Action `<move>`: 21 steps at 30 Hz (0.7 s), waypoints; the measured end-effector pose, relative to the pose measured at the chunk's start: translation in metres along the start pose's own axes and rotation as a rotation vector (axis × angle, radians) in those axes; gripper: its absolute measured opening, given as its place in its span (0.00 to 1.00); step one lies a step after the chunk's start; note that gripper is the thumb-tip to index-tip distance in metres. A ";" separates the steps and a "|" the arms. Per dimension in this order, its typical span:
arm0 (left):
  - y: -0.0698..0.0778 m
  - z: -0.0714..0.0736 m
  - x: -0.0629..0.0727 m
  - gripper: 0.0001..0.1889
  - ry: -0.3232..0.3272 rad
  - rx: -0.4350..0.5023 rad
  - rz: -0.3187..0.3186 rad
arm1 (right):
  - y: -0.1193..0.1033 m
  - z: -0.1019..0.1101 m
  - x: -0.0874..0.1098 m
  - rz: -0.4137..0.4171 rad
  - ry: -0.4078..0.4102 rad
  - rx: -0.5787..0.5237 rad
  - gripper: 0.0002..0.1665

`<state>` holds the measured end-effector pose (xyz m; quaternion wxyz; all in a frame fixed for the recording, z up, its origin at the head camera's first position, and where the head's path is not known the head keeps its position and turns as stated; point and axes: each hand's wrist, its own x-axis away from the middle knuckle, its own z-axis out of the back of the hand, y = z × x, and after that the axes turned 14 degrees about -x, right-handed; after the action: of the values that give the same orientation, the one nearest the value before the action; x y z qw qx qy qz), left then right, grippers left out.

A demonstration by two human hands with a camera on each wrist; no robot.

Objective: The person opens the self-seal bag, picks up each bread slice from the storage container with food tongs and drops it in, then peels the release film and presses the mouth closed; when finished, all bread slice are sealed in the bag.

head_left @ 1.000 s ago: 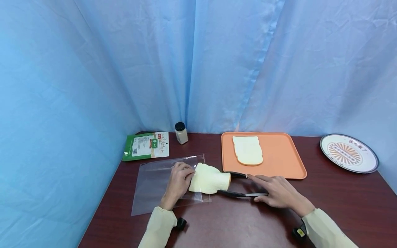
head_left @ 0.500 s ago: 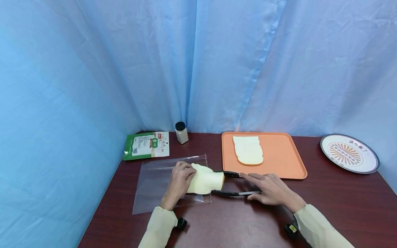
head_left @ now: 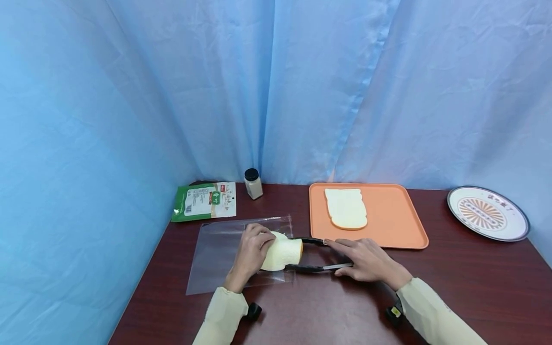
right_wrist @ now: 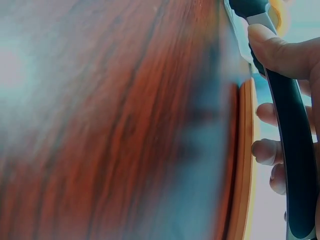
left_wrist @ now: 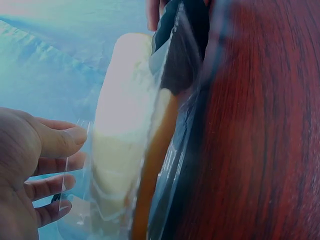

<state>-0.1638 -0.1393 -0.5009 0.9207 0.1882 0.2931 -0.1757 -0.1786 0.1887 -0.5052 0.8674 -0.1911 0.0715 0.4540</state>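
My left hand (head_left: 250,247) pinches the edge of a clear plastic bag (head_left: 211,261) that lies flat on the table. In the left wrist view, thumb and fingers hold the clear film (left_wrist: 77,215) beside the bread. A white bread slice (head_left: 282,254) with a brown crust is partly inside the bag; its right end is bent up and narrowed. Black-tipped tongs (head_left: 306,269) clasp the slice from both sides. My right hand (head_left: 364,261) grips the tongs, the thumb pressing one dark handle (right_wrist: 292,150) in the right wrist view. The left hand hides the slice's left end.
An orange tray (head_left: 388,211) with another bread slice (head_left: 346,208) lies behind the right hand. At the far right stands a patterned plate (head_left: 487,213). A black-capped bottle (head_left: 253,186) and a green-white packet (head_left: 204,201) are at the back left, before a blue curtain (head_left: 302,96).
My right hand has moved left with the tongs, pushing the bread slice farther into the bag. The left hand has stayed nearly still.
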 end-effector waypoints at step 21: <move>0.001 0.000 0.000 0.03 -0.024 -0.001 0.012 | -0.007 -0.013 -0.029 0.035 -0.030 0.012 0.44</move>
<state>-0.1635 -0.1387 -0.5001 0.9254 0.1875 0.2809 -0.1721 -0.1888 0.1578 -0.5065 0.8615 -0.1776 0.0644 0.4713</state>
